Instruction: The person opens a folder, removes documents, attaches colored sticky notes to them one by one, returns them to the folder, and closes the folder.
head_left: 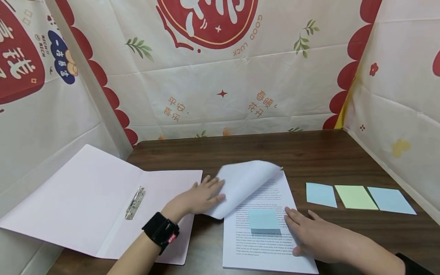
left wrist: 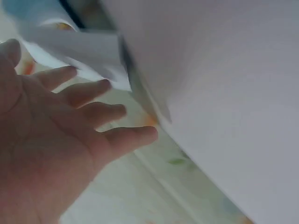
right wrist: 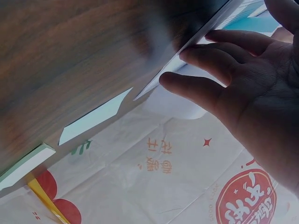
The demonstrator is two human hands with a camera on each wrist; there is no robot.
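A stack of printed paper (head_left: 259,250) lies on the table, with a light blue sticky note (head_left: 264,219) on its top printed page. The upper sheet (head_left: 245,181) is folded over toward the left, blank side showing. At that sheet's left edge is my left hand (head_left: 203,196), fingers extended and spread; the left wrist view shows its palm (left wrist: 51,140) facing the camera with nothing gripped. My right hand (head_left: 314,236) rests at the right edge of the stack, fingers extended. In the right wrist view its fingertips (right wrist: 170,80) touch the paper's edge.
An open pale folder (head_left: 89,202) with a metal clip (head_left: 135,203) lies on the left, partly under my left forearm. To the right, two blue sticky notes (head_left: 321,194) flank a green one (head_left: 356,197). Printed cloth walls (head_left: 206,76) surround the brown table (head_left: 309,152).
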